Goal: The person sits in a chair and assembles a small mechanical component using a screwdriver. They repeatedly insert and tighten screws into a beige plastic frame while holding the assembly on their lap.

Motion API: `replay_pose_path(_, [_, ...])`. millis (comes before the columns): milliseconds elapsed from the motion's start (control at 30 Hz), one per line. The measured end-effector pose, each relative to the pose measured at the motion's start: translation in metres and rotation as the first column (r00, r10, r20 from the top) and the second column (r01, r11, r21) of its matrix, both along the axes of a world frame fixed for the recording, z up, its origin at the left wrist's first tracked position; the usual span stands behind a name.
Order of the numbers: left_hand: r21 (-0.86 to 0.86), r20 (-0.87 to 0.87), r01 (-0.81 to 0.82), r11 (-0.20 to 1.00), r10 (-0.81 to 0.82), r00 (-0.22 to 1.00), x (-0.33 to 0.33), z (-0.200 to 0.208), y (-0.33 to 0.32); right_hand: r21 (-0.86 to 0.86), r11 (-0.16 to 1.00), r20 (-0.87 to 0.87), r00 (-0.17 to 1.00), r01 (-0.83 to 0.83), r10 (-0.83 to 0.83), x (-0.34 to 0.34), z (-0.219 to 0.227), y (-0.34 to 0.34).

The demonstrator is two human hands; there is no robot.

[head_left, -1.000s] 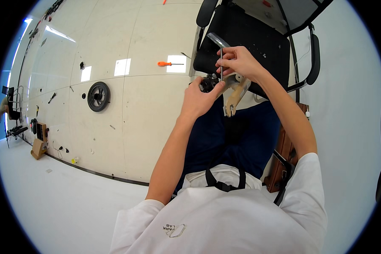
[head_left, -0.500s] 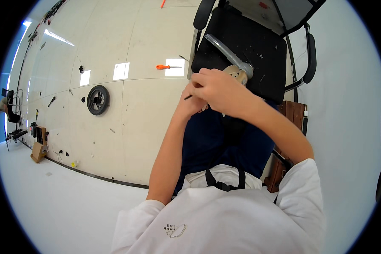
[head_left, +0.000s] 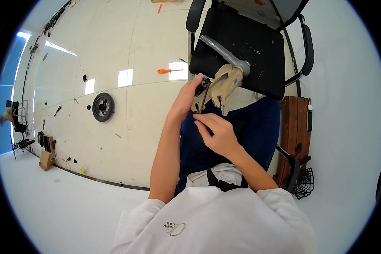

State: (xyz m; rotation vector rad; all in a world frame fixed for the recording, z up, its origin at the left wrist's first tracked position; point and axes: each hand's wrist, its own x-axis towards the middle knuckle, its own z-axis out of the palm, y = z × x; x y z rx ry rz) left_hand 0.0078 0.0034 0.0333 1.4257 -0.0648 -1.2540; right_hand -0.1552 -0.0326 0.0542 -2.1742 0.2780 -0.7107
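Observation:
A beige moulded part (head_left: 227,84) with slots lies over the front edge of the black chair seat and reaches above my lap. Joined to its far end is a grey, clear-wrapped tube (head_left: 222,51) resting on the seat. My left hand (head_left: 186,98) is closed around the near left side, beside a small black fitting (head_left: 202,86); its fingertips are partly hidden. Across the gap runs a thin dark rod (head_left: 205,98), like a hex key. My right hand (head_left: 218,132) pinches its near end between thumb and fingers.
The black armchair (head_left: 258,46) stands ahead. On the floor at left lie an orange-handled screwdriver (head_left: 165,71), a black wheel (head_left: 103,107) and small scattered parts. A wooden box (head_left: 294,127) with a phone on it and a black wire basket (head_left: 305,184) stand at right.
My right hand has drawn back toward me from over the left hand, uncovering the beige part and rod. The left hand has turned more upright.

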Motion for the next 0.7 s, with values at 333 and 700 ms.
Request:
replay_pose_path(333, [0.079, 0.241, -0.036, 0.996, 0.016, 0.971, -0.008, 0.0, -0.006, 0.865, 0.456, -0.158, 0.976, 0.21, -0.15, -0.046, -0.079, -0.059])
replay_pose_path(700, [0.144, 0.286, 0.013, 0.989, -0.054, 0.957, -0.008, 0.011, -0.005, 0.962, -0.255, -0.205, 0.872, 0.097, -0.443, 0.025, -0.123, -0.107])
